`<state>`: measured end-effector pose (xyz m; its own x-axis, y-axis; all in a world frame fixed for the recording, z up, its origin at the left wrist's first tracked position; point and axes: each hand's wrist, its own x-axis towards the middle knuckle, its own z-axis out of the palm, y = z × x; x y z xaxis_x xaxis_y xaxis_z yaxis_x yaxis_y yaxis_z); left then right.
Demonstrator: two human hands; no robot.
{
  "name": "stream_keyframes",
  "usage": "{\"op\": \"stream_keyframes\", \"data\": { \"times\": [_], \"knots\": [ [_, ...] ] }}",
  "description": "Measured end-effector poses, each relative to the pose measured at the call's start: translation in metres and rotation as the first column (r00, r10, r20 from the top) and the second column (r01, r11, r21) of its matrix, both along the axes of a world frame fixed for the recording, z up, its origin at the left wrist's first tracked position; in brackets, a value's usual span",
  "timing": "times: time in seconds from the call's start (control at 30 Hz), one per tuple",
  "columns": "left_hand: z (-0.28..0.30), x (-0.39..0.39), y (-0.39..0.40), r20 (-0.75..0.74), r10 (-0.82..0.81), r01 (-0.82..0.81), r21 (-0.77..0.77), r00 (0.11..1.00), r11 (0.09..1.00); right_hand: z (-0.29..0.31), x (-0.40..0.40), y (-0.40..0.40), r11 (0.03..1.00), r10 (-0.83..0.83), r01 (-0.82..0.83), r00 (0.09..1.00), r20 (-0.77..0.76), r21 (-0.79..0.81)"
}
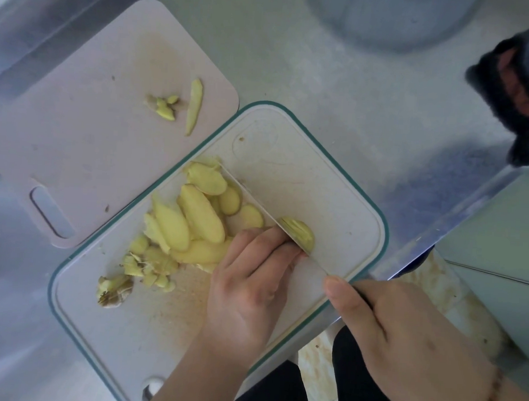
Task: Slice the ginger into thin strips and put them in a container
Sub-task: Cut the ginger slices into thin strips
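A pile of pale yellow ginger slices (192, 224) lies on the white cutting board with a teal rim (363, 201). My right hand (402, 336) grips the handle of a knife (257, 203), whose blade stands edge-down across the board. One ginger piece (299, 232) sits right of the blade. My left hand (250, 278) rests with curled fingers on the ginger beside the blade, its fingertips against the blade's flat. Ginger trimmings (117, 288) lie at the pile's near left.
A pinkish second board (78, 125) to the left carries a few ginger scraps (182, 105). A large metal bowl (389, 18) stands at the far edge of the steel counter. A dark cloth-like object (510, 99) is at the right. The counter's edge runs diagonally by my right hand.
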<state>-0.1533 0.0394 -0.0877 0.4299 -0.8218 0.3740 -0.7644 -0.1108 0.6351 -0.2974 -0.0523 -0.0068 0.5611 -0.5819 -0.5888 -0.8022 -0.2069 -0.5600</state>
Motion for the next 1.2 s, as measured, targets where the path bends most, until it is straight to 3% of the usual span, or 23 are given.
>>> {"op": "stream_keyframes", "data": {
  "times": [0.63,0.8,1.03,1.2],
  "knots": [
    [-0.002,0.002,0.005,0.038,-0.035,0.031,0.082,0.999,0.996,0.008,-0.011,0.001,1.000,-0.007,0.008,1.000,-0.027,0.026],
    [-0.001,0.003,0.004,0.037,-0.041,0.037,0.080,0.998,0.996,-0.003,0.000,-0.003,1.000,0.016,-0.017,0.999,0.037,0.021],
    [0.000,0.002,0.006,0.031,-0.045,0.042,0.097,0.998,0.994,0.011,-0.014,0.006,0.999,-0.027,0.028,0.999,-0.040,0.029],
    [0.002,0.002,0.004,0.039,-0.034,0.030,0.090,0.999,0.995,-0.002,-0.004,-0.001,1.000,0.029,-0.029,0.999,0.028,0.004]
  ]
}}
